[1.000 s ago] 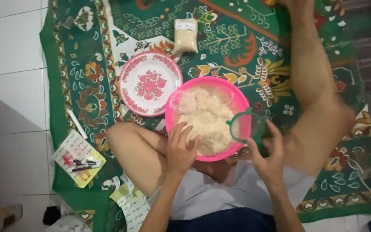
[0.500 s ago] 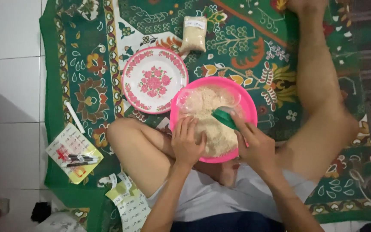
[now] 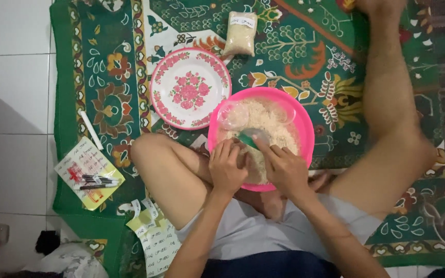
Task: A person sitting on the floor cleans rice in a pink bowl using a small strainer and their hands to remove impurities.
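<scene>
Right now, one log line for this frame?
left hand: on pink bowl rim | right hand: grip on green scoop in rice | plate: beside bowl

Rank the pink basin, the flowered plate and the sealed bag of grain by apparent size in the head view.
1. Pink basin, largest.
2. Flowered plate, a bit smaller.
3. Bag of grain, clearly smallest.

A home, by the look of it: a person sits on a patterned green floor mat (image 3: 104, 77) spread over white tiled floor (image 3: 11, 87), with a flowered plate (image 3: 190, 88) and pink bowl (image 3: 305, 128) of rice (image 3: 269, 126).
</scene>
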